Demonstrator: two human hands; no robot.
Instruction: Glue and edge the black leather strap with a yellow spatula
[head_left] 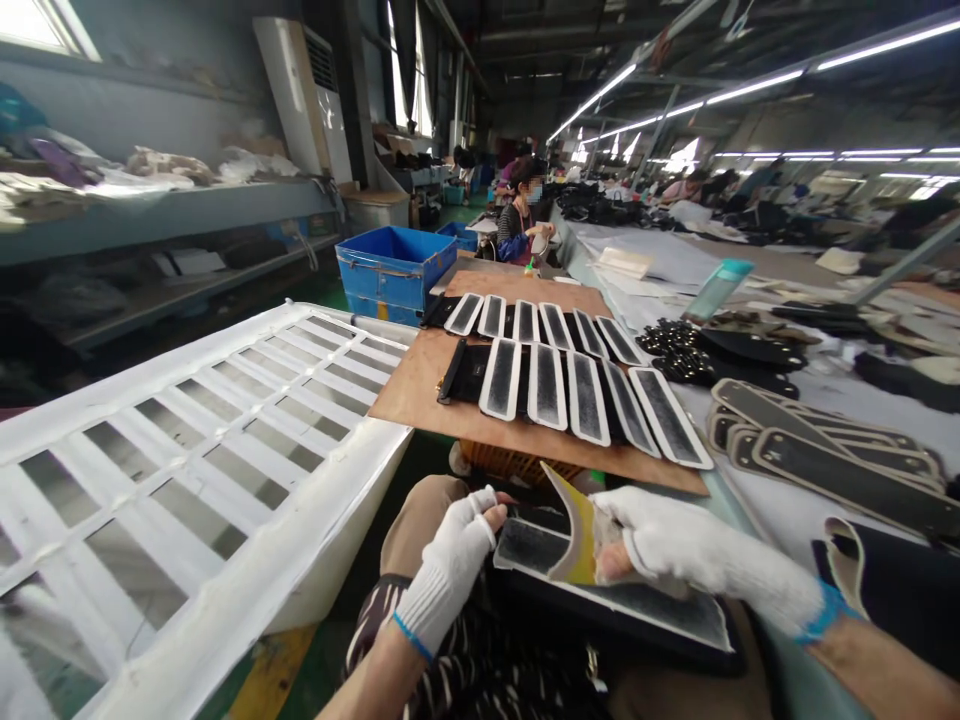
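Note:
Both my hands wear white knit gloves with cut fingertips. My left hand point(454, 560) pinches the left end of a dark strip with a white border point(637, 605) that lies across my lap. My right hand point(675, 545) grips a yellow-backed liner point(574, 525) curling up off that strip. Just beyond my hands a brown board point(420, 385) carries two rows of several similar black strips with white borders point(585, 395).
A white slatted rack point(187, 470) stands at my left. A blue bin point(394, 265) sits behind the board. More dark shaped pieces point(817, 445) and a teal bottle point(718, 288) lie on the table at right. Another person point(521, 215) works farther down the line.

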